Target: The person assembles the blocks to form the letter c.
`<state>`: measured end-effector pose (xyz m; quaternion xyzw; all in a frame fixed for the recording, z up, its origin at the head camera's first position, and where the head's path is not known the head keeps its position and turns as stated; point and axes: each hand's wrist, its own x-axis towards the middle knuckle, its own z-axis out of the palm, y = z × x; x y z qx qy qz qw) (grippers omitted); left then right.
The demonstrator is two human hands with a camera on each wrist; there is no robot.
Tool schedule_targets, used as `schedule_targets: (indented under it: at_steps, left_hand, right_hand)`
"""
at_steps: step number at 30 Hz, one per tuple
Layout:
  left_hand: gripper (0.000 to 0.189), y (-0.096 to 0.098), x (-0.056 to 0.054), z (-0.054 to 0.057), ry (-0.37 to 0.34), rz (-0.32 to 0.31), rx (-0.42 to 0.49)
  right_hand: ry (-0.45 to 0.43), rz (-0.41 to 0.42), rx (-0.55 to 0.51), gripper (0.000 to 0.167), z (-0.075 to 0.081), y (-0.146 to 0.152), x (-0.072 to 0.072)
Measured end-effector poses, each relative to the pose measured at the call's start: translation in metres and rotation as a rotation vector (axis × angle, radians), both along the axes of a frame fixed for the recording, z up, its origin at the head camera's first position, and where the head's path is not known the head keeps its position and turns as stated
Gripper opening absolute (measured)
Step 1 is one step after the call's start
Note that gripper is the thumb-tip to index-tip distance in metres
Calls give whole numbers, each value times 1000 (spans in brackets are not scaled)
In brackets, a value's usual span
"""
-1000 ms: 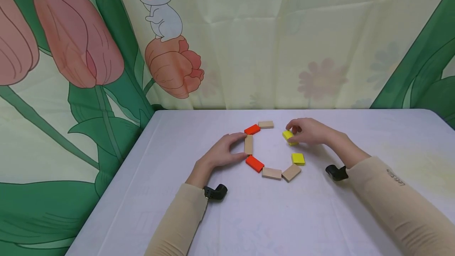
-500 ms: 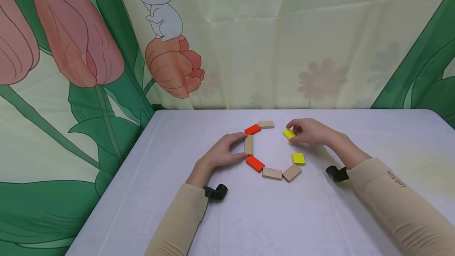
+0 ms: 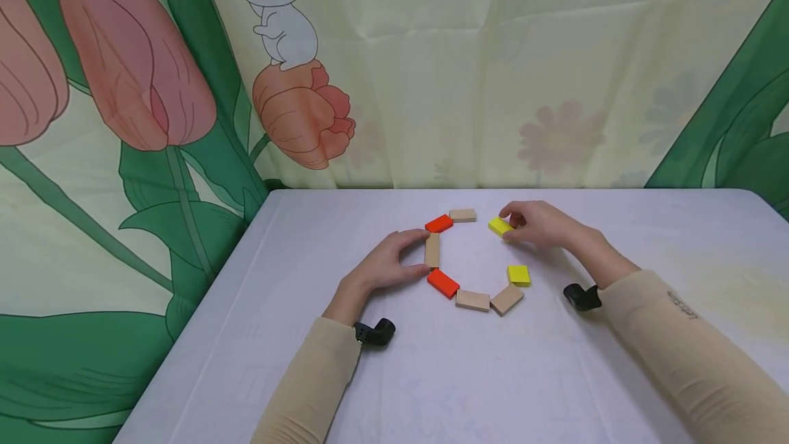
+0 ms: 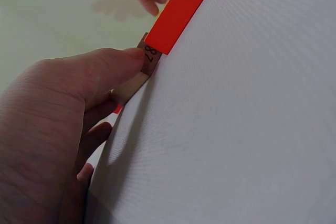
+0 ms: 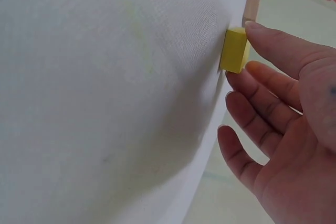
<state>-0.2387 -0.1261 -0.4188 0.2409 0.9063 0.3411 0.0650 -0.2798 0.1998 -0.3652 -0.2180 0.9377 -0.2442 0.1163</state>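
Note:
My left hand (image 3: 387,262) holds a plain wooden block (image 3: 433,251) by its ends, thumb at the near end and a finger at the far one. In the left wrist view, the thumb presses on the marked end of that wooden block (image 4: 132,86), right beside a red block (image 4: 184,17). My right hand (image 3: 541,225) pinches a yellow block (image 3: 498,226) between thumb and fingers, to the right of a far wooden block (image 3: 463,215). The right wrist view has this yellow block (image 5: 234,51) at the fingertips, low over the cloth, the other fingers loosely bent.
The blocks form a ring with a gap at the upper right. A red block (image 3: 439,224) lies beyond the left hand. Nearer are another red block (image 3: 443,284), two wooden blocks and a second yellow block (image 3: 519,275). A printed curtain (image 3: 431,88) hangs behind the white-covered table (image 3: 456,375).
My right hand has shifted slightly away from me, carrying the yellow block a little farther toward the back and turning it. The left hand has kept its place on the wooden block.

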Motion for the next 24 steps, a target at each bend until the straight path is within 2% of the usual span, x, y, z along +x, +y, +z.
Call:
schedule_targets:
  at_steps: [10,24]
  left_hand:
    - [64,-2,-1,0,9,-21,12]
    - [63,-1,-1,1,2,-10,1]
  right_hand:
    - [9,-23,6,39,-3,-8,-8]
    - [16,-51,10,38,-4,-15,-14]
